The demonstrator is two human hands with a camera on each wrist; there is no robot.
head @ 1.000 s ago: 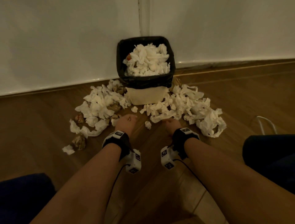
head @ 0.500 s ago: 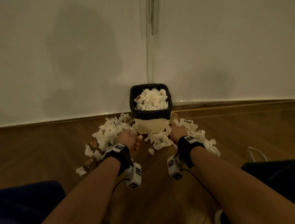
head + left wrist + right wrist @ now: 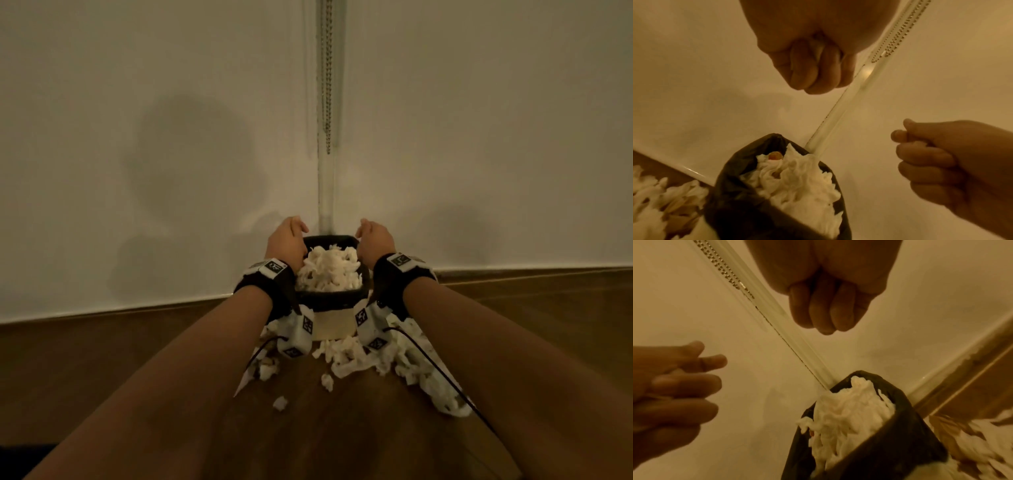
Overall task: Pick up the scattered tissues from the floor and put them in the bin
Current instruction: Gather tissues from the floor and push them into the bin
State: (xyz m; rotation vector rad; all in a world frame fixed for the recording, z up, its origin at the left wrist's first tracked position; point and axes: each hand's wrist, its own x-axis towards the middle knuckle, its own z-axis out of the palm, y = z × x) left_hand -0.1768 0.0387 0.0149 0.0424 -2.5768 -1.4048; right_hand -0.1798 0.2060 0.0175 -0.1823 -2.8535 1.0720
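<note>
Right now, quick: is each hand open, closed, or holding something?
Left hand: curled above the bin, apparently gripping a tissue scrap.
Right hand: curled, apparently pinching a tissue bit.

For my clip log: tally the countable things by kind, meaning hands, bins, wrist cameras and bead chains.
hands: 2 (left hand, right hand)
bin: 1
wrist cameras: 2 ()
bead chain: 1
total: 6
Not counted: tissues, too clumped to count.
</note>
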